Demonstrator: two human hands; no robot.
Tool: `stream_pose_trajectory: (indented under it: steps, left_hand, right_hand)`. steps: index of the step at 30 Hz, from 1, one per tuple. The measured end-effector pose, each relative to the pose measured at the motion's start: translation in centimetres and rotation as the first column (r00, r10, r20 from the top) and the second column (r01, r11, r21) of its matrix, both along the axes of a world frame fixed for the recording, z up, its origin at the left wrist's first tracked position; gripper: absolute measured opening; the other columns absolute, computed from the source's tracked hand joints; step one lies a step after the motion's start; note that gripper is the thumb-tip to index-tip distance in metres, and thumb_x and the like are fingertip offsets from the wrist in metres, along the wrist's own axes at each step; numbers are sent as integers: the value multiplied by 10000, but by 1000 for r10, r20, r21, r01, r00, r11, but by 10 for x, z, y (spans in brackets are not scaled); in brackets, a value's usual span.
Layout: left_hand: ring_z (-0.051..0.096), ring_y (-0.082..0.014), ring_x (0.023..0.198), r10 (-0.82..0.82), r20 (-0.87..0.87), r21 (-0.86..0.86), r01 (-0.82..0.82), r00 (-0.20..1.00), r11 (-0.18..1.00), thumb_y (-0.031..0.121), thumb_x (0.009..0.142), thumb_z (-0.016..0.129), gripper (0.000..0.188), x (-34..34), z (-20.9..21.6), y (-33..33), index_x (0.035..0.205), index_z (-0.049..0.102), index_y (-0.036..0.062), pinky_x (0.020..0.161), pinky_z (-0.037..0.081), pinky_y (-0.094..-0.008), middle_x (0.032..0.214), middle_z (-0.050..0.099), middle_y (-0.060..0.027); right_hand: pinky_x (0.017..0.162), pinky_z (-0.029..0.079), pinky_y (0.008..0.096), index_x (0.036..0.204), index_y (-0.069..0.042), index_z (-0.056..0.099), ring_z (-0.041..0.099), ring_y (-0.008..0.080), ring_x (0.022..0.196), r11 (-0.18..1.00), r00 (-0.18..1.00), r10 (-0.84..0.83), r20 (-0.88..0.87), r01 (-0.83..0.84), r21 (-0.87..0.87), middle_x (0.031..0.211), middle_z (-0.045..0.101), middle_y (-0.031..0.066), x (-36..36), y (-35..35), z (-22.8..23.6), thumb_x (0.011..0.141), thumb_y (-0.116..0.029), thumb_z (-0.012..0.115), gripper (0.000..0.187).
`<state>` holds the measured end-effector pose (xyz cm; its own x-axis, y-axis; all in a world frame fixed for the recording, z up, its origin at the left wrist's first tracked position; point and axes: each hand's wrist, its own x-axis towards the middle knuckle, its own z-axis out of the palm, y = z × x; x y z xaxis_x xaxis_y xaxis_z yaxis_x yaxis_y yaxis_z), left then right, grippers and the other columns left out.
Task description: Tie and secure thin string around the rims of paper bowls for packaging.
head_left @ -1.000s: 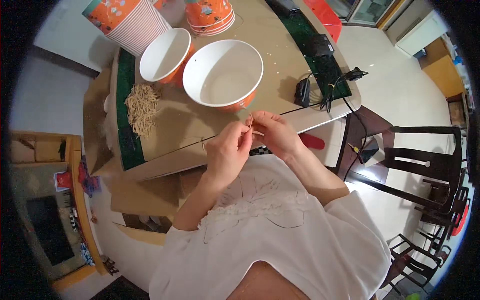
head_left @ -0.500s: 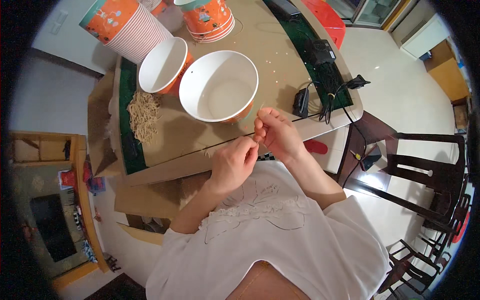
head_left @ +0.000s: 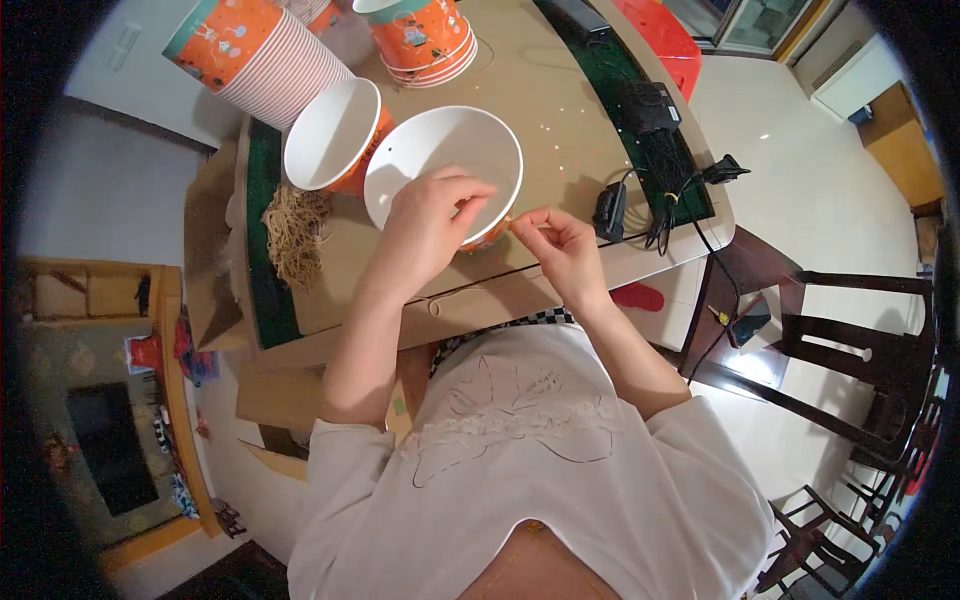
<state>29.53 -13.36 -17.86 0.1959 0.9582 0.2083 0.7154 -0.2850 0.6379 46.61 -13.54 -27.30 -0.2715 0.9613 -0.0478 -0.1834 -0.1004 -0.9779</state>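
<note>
Your tub (head_left: 452,138) mouth-up, axis vertical, print unreadable, left hand (head_left: 432,225) over it, right hand (head_left: 568,252) beside, can't tell either grip

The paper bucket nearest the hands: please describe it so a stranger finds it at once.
On the tan table, look toward the near edge. There a paper bucket shows its white inside, the left hand overlapping its opening and the right hand close to its side. Unlike the open bucket to its left, its mouth looks wider.

Left grip (head_left: 430,222) loosely curled and farther forward, right grip (head_left: 567,256) pinched.
</note>
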Motion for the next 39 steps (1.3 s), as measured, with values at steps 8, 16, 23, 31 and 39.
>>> stream_pose_trajectory:
  steps: [8, 16, 23, 31, 39]
  left_hand:
    - [615, -278, 747, -3, -12, -106, 2, 1000, 994, 32, 806, 613, 136, 4, 4, 2, 930, 668, 24, 648, 478, -351, 889, 629, -108]
    - [613, -130, 728, -106, 271, -138, 148, 957, 979, 30, 788, 685, 244, 6, 13, -22, 1030, 665, 7, 626, 471, -248, 821, 624, -76]
    - [573, -173, 660, -73, 362, -33, 91, 929, 995, 40, 824, 649, 115, 15, 3, -26, 919, 612, -14, 577, 445, -277, 789, 588, -96]
    - [497, -337, 740, -19, 32, 161, 13, 999, 987, 85, 900, 511, 150, 31, -1, -26, 810, 422, 4, 649, 399, -450, 753, 481, -148]
    - [561, -317, 805, 32, 108, 159, -49, 994, 986, 98, 850, 592, 103, 10, -5, -8, 899, 617, 11, 706, 448, -391, 823, 592, -130]
  right_hand:
    - [486, 313, 170, 888, -32, 636, 418, -4, 570, 1000, 1000, -10, 1, 10, 0, 679, 541, -72, 4, 1, 7, 909, -146, 604, 121]
    - [610, 366, 171, 936, -25, 620, 455, 11, 682, 993, 975, 120, -184, -116, 36, 764, 556, -67, 12, -12, 36, 905, -91, 600, 75]
    - [573, 315, 160, 946, -22, 617, 399, 2, 649, 990, 978, 110, -179, -92, 109, 727, 499, -81, 10, -15, 44, 894, -69, 609, 70]
    - [532, 288, 161, 950, -20, 618, 349, 1, 590, 957, 990, -141, -1, 137, 257, 647, 432, -79, -3, -20, 39, 849, -26, 647, 105]
    - [569, 411, 182, 837, -8, 602, 502, 46, 660, 956, 978, -211, 3, 205, 208, 755, 531, -7, -3, -9, 9, 844, -61, 656, 76]
